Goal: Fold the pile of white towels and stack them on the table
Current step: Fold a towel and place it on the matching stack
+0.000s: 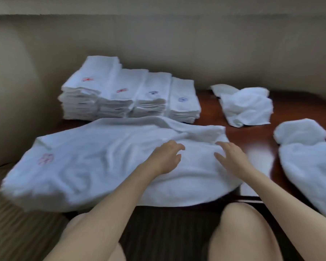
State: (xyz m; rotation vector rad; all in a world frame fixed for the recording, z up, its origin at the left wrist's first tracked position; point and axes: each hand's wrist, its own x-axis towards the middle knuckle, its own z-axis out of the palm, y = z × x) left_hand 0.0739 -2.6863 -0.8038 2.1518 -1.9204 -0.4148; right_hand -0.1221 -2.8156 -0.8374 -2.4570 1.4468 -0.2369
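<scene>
A large white towel (94,162) with a red mark near its left end lies spread across the front of the dark wooden table (252,140). My left hand (166,157) and my right hand (231,157) hover over or rest on its right half, fingers loosely spread, gripping nothing. Behind it stand several stacks of folded white towels (128,95) with red and blue marks. A loose heap of unfolded towels (247,106) lies at the back right, and another crumpled white towel (309,159) lies at the right edge.
A beige wall runs close behind the table. Striped carpet (17,223) shows at the lower left. My bare knees are under the table's front edge. Bare wood shows between the spread towel and the right-hand towels.
</scene>
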